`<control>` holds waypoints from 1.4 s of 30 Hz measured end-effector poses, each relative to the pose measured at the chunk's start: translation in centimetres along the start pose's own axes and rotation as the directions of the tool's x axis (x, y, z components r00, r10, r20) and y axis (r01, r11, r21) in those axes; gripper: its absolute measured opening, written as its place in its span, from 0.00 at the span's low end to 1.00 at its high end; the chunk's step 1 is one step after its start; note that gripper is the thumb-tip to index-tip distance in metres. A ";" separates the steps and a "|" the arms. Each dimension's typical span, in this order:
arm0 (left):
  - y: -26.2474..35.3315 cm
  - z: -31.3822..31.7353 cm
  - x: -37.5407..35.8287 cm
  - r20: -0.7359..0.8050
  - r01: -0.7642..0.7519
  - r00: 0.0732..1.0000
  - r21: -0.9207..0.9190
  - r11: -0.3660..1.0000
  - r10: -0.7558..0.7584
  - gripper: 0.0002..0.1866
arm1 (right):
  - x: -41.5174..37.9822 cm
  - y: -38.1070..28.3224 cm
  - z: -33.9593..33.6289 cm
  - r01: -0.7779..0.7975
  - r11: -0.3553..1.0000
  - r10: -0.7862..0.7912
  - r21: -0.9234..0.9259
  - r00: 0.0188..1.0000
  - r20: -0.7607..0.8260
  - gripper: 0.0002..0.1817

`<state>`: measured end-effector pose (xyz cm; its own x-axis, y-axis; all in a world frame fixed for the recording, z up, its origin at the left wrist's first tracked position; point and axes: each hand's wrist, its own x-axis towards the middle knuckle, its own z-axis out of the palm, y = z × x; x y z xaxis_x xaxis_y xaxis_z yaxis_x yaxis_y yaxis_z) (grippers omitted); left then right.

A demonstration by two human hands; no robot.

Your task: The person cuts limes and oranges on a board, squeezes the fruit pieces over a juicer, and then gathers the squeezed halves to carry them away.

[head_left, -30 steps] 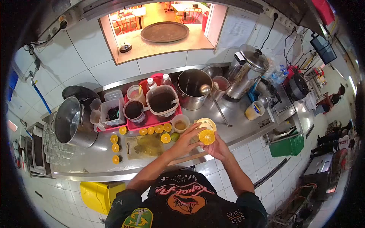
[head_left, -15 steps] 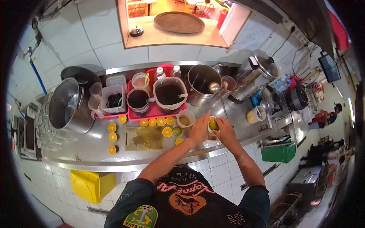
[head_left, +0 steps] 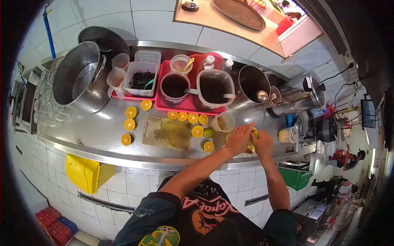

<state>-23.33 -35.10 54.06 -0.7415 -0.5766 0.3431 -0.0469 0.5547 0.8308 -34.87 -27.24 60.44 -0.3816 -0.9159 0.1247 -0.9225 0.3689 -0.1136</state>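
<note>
My right hand (head_left: 262,144) is closed around a green-skinned orange half (head_left: 255,133), pressing it down over a pale, round-rimmed vessel (head_left: 248,147) that my hands mostly hide. On that vessel's left side lies my left hand (head_left: 239,139), its fingers together and pointing forward; what they grip is largely hidden. Left of my hands stands a plastic measuring cup (head_left: 222,122) with some brownish liquid. Beside it are a green citrus piece (head_left: 208,133) lying skin up and cut orange halves (head_left: 197,131) showing their flesh. A wet cutting board (head_left: 166,133) lies farther left.
Along the back, a pink tray (head_left: 162,102) carries tubs of dark liquid (head_left: 173,86). A steel pot with a ladle (head_left: 250,84) stands to its right, a large pot (head_left: 78,78) at far left. Several glasses (head_left: 43,104) crowd the left end. The steel counter's edge (head_left: 123,158) runs before me.
The view has shifted, so the counter items appear farther right and larger. My right hand has turned over the orange half and now covers more of it. My left hand stays beside the vessel.
</note>
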 end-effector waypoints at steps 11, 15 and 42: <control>0.0 0.3 -0.2 0.036 0.023 0.999 0.101 0.995 -0.027 0.66 | -1.0 -1.5 -2.2 -0.026 0.993 0.026 0.114 1.000 -0.003 0.17; -0.4 0.7 -0.2 0.079 0.026 0.996 0.169 0.985 -0.040 0.66 | -1.1 -0.7 -4.0 0.031 0.963 -0.079 0.267 0.982 0.171 0.26; -0.5 0.8 0.0 0.003 0.029 1.000 0.010 1.000 -0.029 0.61 | 0.5 2.3 2.4 0.086 0.996 -0.087 -0.014 0.993 -0.076 0.11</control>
<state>-23.83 -34.91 53.26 -0.7419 -0.5906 0.3175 -0.0753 0.5438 0.8358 -37.04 -27.19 57.88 -0.3033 -0.9297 0.2089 -0.9527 0.2909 -0.0885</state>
